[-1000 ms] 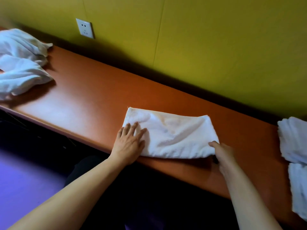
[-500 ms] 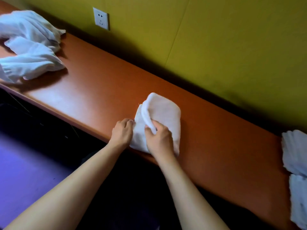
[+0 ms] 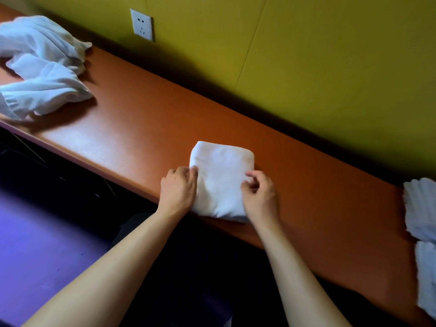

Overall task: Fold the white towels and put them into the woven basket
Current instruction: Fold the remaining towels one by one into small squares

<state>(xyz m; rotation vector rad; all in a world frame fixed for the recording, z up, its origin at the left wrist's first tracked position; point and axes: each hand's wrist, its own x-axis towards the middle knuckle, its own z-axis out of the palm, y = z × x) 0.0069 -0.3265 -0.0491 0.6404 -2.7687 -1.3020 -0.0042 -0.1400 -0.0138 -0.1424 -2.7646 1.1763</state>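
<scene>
Yellow-green wall (image 3: 330, 67) runs along the back, with a white socket (image 3: 142, 24) mounted at upper left of the frame. Below it an orange-brown counter (image 3: 146, 119) crosses the frame diagonally from upper left to lower right; dark space and a purple floor (image 3: 35, 244) lie under its front edge.

Folded towel (image 3: 221, 175): white, squared into a compact packet, lying flat at centre frame near the counter's front edge.

Left hand (image 3: 178, 191): set against the packet's left side, fingers together and curled at the tips, touching the towel's left edge. Whether they pinch the cloth cannot be told.

Right hand (image 3: 259, 194): on the packet's lower right part, fingers bent, thumb and forefinger drawn together on the top layer of cloth.

Loose towels (image 3: 42, 67): a crumpled white heap on the counter at upper left, well apart from the packet.

Stacked towels (image 3: 422, 220): white, at the right edge of the frame, partly cut off; what they rest in cannot be told.
</scene>
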